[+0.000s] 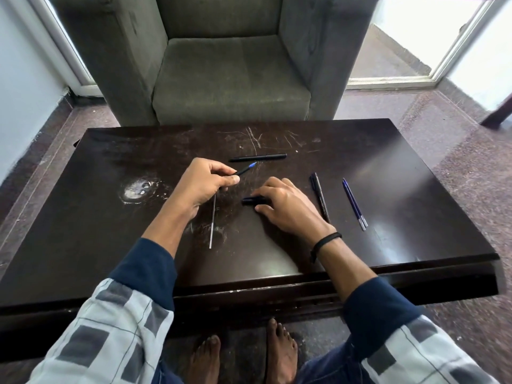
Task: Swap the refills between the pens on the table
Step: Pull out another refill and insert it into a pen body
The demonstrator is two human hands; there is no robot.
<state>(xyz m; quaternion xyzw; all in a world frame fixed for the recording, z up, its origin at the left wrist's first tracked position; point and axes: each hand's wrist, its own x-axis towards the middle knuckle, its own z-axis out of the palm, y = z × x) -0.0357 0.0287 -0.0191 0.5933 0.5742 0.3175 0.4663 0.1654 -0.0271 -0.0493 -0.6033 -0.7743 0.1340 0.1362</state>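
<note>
Table (388, 167), refill (212, 220) beside left hand (205, 184)

A grey-green armchair (230, 79) is standing at top centre behind a scratched dark table (388, 167). Daylight is coming through glazed doors (401, 45) at upper right onto a speckled reddish floor (465, 173); a pale wall (19, 92) is filling the upper left.

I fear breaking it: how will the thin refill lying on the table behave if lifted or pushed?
The refill is long and very thin, so it is probably light and may flex. On the glossy table a push would likely roll it. Lying flat, it may be hard to pinch.
</note>
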